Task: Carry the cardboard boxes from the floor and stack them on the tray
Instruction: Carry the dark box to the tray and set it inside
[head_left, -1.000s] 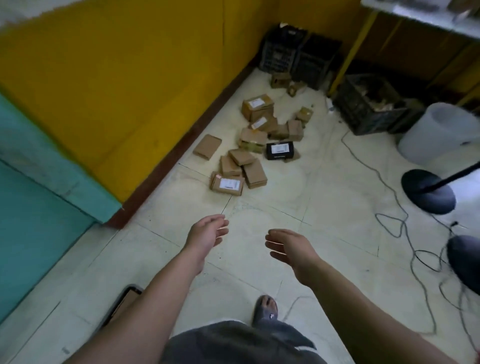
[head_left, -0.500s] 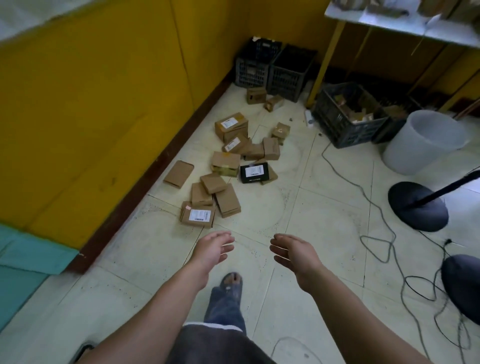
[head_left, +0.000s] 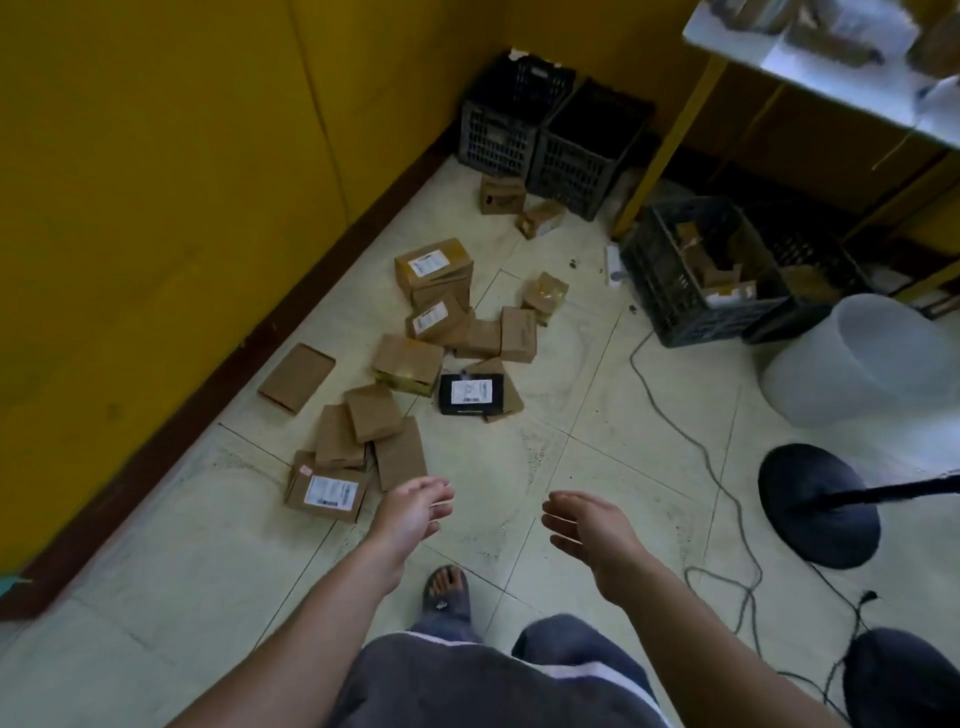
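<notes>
While the left hand (head_left: 413, 512) and the right hand (head_left: 592, 525) hang empty above the pale tiled floor (head_left: 571, 415), the nearest brown cardboard box (head_left: 326, 491), flat and white-labelled, lies just beside the left hand, on its outer side, long edge running across the view. Both hands' fingers (head_left: 439, 503) are loosely spread, holding nothing. The right hand is farther off, so the left likely reaches first. No tray shows.

A yellow wall (head_left: 182, 182) with a dark skirting board (head_left: 208, 395) fills the left of the frame above pale floor tiles (head_left: 597, 415), black crates (head_left: 545, 135) stand at top centre, a yellow-legged table (head_left: 810, 62) at upper right, and a white bucket (head_left: 857, 364), black stand base (head_left: 815, 504) and cables (head_left: 691, 447) at right.
</notes>
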